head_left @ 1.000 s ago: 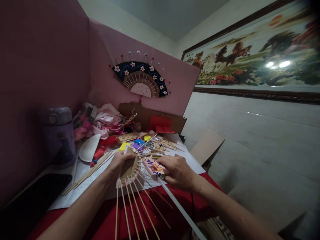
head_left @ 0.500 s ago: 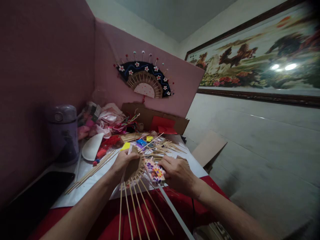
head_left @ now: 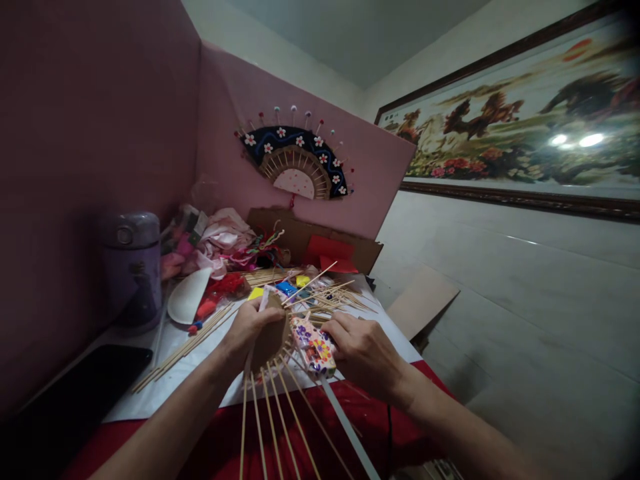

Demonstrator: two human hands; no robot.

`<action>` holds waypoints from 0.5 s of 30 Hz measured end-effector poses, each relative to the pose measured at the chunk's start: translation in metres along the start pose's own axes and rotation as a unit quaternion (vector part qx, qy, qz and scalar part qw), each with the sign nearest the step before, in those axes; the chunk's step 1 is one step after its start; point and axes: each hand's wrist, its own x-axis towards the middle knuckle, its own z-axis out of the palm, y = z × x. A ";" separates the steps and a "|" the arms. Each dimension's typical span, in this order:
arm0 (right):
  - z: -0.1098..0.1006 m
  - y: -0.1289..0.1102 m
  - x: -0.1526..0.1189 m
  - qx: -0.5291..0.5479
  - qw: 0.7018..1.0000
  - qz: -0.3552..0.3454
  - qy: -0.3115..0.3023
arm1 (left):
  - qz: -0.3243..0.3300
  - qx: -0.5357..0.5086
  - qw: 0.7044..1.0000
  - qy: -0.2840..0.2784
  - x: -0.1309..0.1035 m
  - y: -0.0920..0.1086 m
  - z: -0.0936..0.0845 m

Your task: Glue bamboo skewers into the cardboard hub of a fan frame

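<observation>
My left hand (head_left: pixel 253 328) grips the cardboard half-disc (head_left: pixel 273 339), thumb on its face. Several thin wooden sticks (head_left: pixel 280 407) fan out from the disc's curved edge toward me. My right hand (head_left: pixel 357 343) is closed around a flower-patterned glue gun (head_left: pixel 314 345), whose tip is close to the disc's upper right edge. A long whitish glue stick (head_left: pixel 347 423) runs out of the back of the gun toward me.
Loose sticks (head_left: pixel 187 347), clay packets, a white half plate (head_left: pixel 189 297), a red bag and pink cloth lie on the white-covered table. On the left are a purple bottle (head_left: pixel 133 273) and black phone (head_left: pixel 80 390). A decorated fan (head_left: pixel 297 160) hangs behind.
The view has shifted slightly, so most things appear a little to the right. The glue gun's tip sits a bit farther from the disc's edge. Both hands keep their holds.
</observation>
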 end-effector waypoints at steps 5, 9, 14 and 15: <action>0.000 0.000 -0.002 -0.022 1.000 -0.007 -0.002 | -0.002 0.009 1.000 0.000 -0.004 0.004 0.004; 0.000 0.000 -0.004 -0.030 0.999 -0.007 -0.009 | -0.003 0.015 1.000 -0.016 -0.004 0.004 0.004; -0.002 0.000 -0.005 -0.042 0.999 -0.014 -0.023 | 0.008 0.027 0.999 -0.017 -0.003 0.002 0.004; -0.002 0.000 -0.005 -0.045 0.999 -0.016 -0.026 | 0.009 0.028 0.999 -0.016 -0.003 0.002 0.004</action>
